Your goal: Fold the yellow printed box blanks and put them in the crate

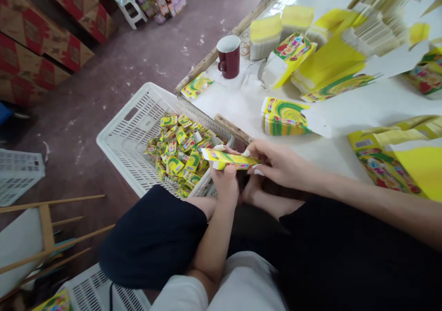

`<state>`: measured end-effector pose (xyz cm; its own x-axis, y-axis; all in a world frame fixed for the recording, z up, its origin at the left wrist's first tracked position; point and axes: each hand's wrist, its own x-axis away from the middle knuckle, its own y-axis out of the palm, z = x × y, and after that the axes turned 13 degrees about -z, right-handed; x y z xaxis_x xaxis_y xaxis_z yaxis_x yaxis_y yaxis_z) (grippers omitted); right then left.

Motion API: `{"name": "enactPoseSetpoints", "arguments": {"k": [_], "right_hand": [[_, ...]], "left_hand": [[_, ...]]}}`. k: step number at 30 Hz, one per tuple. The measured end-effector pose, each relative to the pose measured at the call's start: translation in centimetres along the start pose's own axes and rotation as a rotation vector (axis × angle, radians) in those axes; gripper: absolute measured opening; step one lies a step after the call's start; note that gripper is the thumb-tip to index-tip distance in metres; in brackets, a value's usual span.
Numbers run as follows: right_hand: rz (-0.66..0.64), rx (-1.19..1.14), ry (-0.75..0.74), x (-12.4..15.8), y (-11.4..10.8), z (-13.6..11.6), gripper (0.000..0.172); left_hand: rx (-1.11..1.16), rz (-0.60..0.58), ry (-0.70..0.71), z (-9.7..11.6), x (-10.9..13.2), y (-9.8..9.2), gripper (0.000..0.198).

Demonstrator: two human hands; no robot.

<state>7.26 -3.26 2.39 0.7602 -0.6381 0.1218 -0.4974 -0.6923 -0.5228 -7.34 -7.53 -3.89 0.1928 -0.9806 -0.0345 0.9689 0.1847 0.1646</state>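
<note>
A small yellow and green printed carton point(228, 159) is held between both hands just over the near edge of the table. My left hand point(225, 180) grips it from below, fingers closed around it. My right hand point(278, 164) pinches its right end with fingers closed. A white plastic crate point(127, 136) stands to the left below the hands, filled with several folded cartons of the same print point(179, 150). A flat stack of unfolded cartons point(283, 116) lies on the white table point(362, 104) just beyond my hands.
A dark red mug point(228, 55) stands on the table's far left. More stacks of flat yellow cartons point(331, 58) cover the back and right. Brown boxes point(37, 39) line the floor at top left. A wooden stool point(44, 237) and another white crate point(100, 292) sit near left.
</note>
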Motion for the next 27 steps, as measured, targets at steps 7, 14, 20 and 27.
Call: {"name": "enactPoseSetpoints", "arguments": {"k": [7,14,20,27], "right_hand": [[0.084,0.206,-0.062,1.1,-2.7,0.0,0.023],[0.167,0.808,-0.254,2.2,-4.1,-0.4,0.029],[0.325,0.760,-0.420,2.0,-2.5,-1.0,0.035],[-0.006,-0.307,-0.009,1.3,-1.1,0.8,0.051]], "left_hand": [[0.122,0.155,0.058,1.0,-0.1,-0.3,0.061],[-0.261,-0.193,0.274,3.2,-0.5,-3.6,0.120],[-0.370,-0.444,0.008,2.3,1.2,-1.9,0.058],[-0.580,-0.299,0.273,0.3,2.0,-0.5,0.085]]}}
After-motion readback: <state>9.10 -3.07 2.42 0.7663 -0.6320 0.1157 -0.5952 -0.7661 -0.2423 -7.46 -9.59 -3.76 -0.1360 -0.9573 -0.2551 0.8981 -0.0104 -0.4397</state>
